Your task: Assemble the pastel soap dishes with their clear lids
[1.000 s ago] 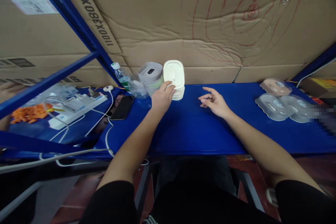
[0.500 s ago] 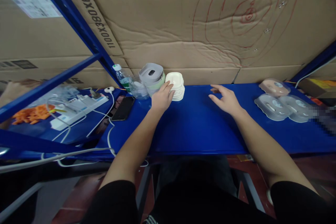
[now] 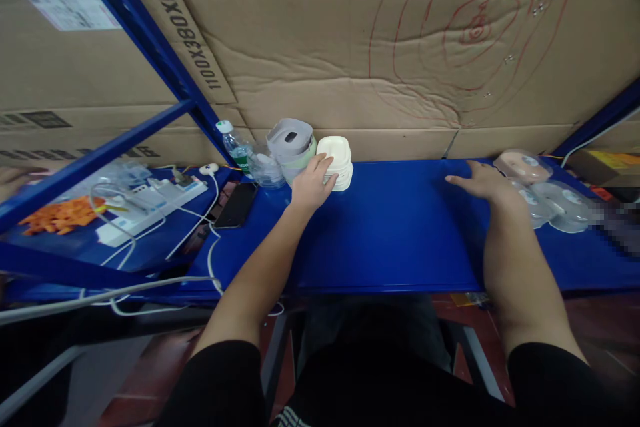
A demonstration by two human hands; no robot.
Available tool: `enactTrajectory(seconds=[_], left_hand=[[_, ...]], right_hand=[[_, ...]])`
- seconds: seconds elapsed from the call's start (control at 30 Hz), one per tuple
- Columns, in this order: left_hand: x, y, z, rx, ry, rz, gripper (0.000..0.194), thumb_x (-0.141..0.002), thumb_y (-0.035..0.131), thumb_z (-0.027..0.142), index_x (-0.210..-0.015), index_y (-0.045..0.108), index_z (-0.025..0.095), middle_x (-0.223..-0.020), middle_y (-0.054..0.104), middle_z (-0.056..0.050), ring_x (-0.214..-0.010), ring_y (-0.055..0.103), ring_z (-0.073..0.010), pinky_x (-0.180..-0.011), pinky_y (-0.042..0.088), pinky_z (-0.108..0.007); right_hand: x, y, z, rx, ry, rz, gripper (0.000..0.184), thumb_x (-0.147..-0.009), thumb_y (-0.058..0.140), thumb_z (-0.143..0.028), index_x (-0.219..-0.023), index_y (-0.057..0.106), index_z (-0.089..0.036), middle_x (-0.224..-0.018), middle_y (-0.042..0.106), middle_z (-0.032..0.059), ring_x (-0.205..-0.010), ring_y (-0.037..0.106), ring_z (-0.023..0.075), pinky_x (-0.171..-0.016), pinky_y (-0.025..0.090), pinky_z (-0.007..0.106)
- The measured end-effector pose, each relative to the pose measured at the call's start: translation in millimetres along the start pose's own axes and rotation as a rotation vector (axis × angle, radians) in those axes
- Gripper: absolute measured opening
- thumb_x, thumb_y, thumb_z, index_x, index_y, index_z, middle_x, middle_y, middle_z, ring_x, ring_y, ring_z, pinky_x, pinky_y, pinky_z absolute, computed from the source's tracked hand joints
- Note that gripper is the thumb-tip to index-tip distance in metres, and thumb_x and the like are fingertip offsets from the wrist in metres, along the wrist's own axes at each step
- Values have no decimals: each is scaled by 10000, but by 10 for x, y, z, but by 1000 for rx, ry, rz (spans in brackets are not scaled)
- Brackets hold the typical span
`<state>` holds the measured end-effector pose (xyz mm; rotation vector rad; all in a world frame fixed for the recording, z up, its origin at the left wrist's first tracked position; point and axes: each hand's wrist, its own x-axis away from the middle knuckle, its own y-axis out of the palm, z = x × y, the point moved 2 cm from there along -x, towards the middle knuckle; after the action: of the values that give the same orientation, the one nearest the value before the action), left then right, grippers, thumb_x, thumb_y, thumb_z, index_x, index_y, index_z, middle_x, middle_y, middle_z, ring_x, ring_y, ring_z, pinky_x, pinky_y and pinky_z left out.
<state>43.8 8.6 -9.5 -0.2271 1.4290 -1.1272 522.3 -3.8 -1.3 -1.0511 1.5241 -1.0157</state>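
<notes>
Stack of shallow cream pieces (image 3: 335, 152) stands on the blue table (image 3: 395, 233), at the fingertips of the left hand (image 3: 311, 185) and just to that hand's right. Contact observed: the left fingers lie over the left side of the stack, with the thumb toward its near side. Whether they clasp the stack or merely rest against it cannot be determined.

Right hand (image 3: 484, 180) is well apart from the left, off to its right. Condition: released, thumb spread toward the left, fingers loosely extended. Immediately to its right are two clear containers (image 3: 573, 205), the nearer one partly hidden by the wrist, and just beyond them a peach-tinted container (image 3: 523, 165). Whether the right hand touches any of these cannot be established.

Just beyond the left hand, slightly to its left, stand nested grey and green containers (image 3: 290, 139), grey uppermost. Further left of the same hand are clear plastic pieces (image 3: 267, 173), a capped bottle (image 3: 236, 152) and a dark phone (image 3: 236, 205) lying flat. Well to the left of that hand, past the blue frame, lie a white power strip (image 3: 150, 213) with cables and a heap of orange pieces (image 3: 63, 215).
</notes>
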Motion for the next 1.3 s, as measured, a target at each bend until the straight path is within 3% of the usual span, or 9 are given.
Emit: enactTrajectory(seconds=[0.13, 0.33, 0.43, 0.53, 0.67, 0.8, 0.9, 1.17, 1.3], left_hand=[[4, -36, 36, 15, 1, 27, 458, -993, 619, 425, -1408, 666, 238, -1501, 638, -150, -1275, 673, -321, -853, 632, -392], [34, -87, 138, 43, 92, 74, 396, -1007, 618, 419, -1328, 707, 205, -1417, 682, -152, -1128, 727, -265, -804, 611, -325], [56, -94, 201, 62, 166, 76, 363, -1019, 608, 409, -1290, 722, 197, -1395, 692, -151, -1128, 728, -259, -807, 604, -321], [69, -97, 237, 74, 214, 93, 348, -1021, 610, 403, -1272, 730, 194, -1378, 699, -147, -1152, 724, -260, -828, 607, -322], [72, -97, 248, 81, 232, 100, 343, -1017, 616, 405, -1254, 739, 190, -1354, 711, -148, -1140, 733, -255, -845, 615, -324], [73, -87, 247, 71, 224, 83, 334, -1014, 616, 405, -1240, 744, 195, -1349, 716, -146, -1161, 732, -261, -837, 624, -326], [75, -79, 255, 68, 235, 80, 329, -1019, 610, 415, -1228, 744, 199, -1339, 721, -145, -1157, 735, -259, -845, 628, -329], [126, -131, 519, 105, 463, 20, 358, -1031, 605, 396, -1318, 704, 208, -1368, 708, -162, -1122, 743, -245, -822, 622, -324], [188, -144, 671, 108, 572, -23, 381, -1053, 572, 391, -1398, 653, 251, -1541, 606, -178, -833, 730, -158, -740, 607, -324]], right_hand=[[69, 59, -373, -70, -64, -153, 903, -880, 687, -704, -1546, 555, -109, -1529, 598, 297, -1431, 547, 498, -1175, 427, 640], [380, -24, -1099, -168, -400, -19, 847, -946, 596, -704, -1602, 500, -177, -1684, 457, 209, -1580, 386, 428, -1251, 376, 631], [435, 65, -1198, -80, -358, -54, 833, -919, 648, -686, -1590, 521, -209, -1720, 399, 206, -1609, 269, 511, -1217, 292, 789], [425, 160, -1207, -21, -315, -113, 840, -888, 722, -604, -1607, 504, -229, -1723, 390, 217, -1573, 299, 569, -1157, 308, 846], [418, 156, -1263, -119, -435, -97, 703, -904, 724, -522, -1542, 581, -261, -1665, 486, 185, -1489, 484, 475, -1142, 446, 705], [472, 152, -1374, -276, -557, -127, 769, -848, 795, -542, -1531, 594, -251, -1656, 489, 177, -1521, 473, 421, -1203, 435, 615], [511, 173, -1453, -396, -577, -143, 687, -845, 804, -529, -1457, 661, -253, -1565, 583, 163, -1448, 563, 385, -1198, 459, 580], [623, 21, -1608, -854, -449, 49, 555, -853, 715, -725, -1149, 786, -260, -1208, 798, 102, -1153, 740, 337, -1055, 565, 540], [657, -24, -1580, -1132, -220, -70, 707, -800, 622, -897, -1033, 770, -246, -955, 825, 105, -779, 790, 325, -644, 620, 457]])
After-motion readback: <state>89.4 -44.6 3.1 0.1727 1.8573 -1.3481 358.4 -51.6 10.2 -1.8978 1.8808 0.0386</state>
